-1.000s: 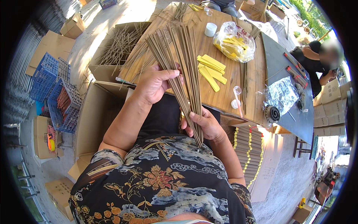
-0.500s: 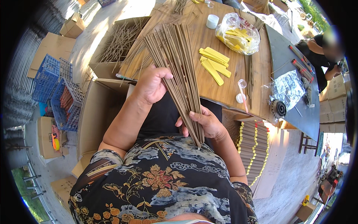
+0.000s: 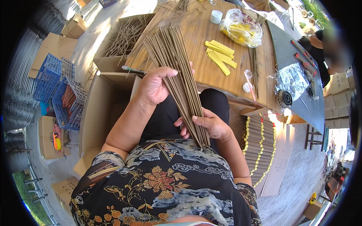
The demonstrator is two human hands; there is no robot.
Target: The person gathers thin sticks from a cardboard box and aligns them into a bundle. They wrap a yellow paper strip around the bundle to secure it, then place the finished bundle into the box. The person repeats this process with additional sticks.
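The fingers (image 3: pixel 171 73) of the left hand (image 3: pixel 154 86) curl round a fanned bundle of thin brown sticks (image 3: pixel 177 71), gripping it about midway along its length, thumb on the near side. The right hand (image 3: pixel 209 126) closes its fingers (image 3: pixel 198 120) on the lower end of the same bundle, where the sticks come together into a tight point just above the lap. The bundle runs slantwise from that lower end up and leftward, spreading wide over the near edge of the wooden tabletop (image 3: pixel 203 71).

On the tabletop, right of the fan, lie flat yellow strips (image 3: pixel 220 56), and beyond them a clear plastic bag (image 3: pixel 241 30) with more yellow pieces inside, next to a small white pot (image 3: pixel 216 16). A thin row of loose sticks (image 3: pixel 254 66) lies along the right part of the tabletop. Left of the left hand stands an open cardboard box (image 3: pixel 96 113), and further up another box holding scattered sticks (image 3: pixel 126 35). Blue plastic crates (image 3: pixel 56 90) sit on the floor at the far left. Below the tabletop's right edge, stacked rolls with yellow ends (image 3: pixel 258 147) stand in rows. Another person (image 3: pixel 324 41) sits at the far right, beside a crumpled silver foil sheet (image 3: pixel 292 79)
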